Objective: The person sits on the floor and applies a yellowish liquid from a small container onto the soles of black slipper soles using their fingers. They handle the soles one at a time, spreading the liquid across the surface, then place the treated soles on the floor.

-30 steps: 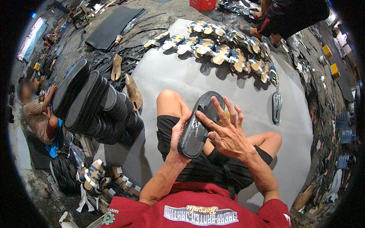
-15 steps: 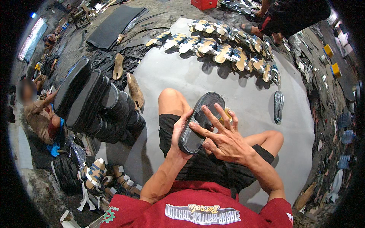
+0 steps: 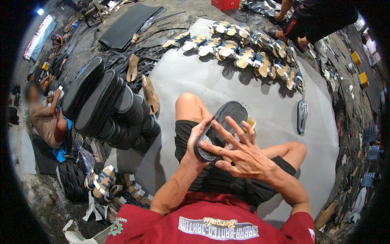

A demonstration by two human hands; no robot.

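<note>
My left hand (image 3: 194, 142) grips a black sandal sole (image 3: 229, 114) by its left edge, above my lap. The sole is tilted, its wet-looking inner face up and a raised rim running round it. Over that face my right hand (image 3: 250, 158) is spread, fingers apart, with a fingertip touching the end nearest me. A yellow object (image 3: 250, 123) shows partly behind the right fingers; its kind is hidden. On the grey sheet (image 3: 276, 118) to the right lies another shiny black sole (image 3: 302, 117).
Rows of strapped sandals (image 3: 245, 57) stand along the sheet's far edge. To the left are stacked black soles (image 3: 97, 105) and wooden shoe lasts (image 3: 150, 95). More sandals (image 3: 104, 181) lie at lower left. A person (image 3: 50, 118) sits at left; another's dark-clothed legs (image 3: 321, 20) are at far right.
The right fingers have slid slightly toward the near end of the sole. More of the yellow object shows beside them. The whole view has shifted a little.
</note>
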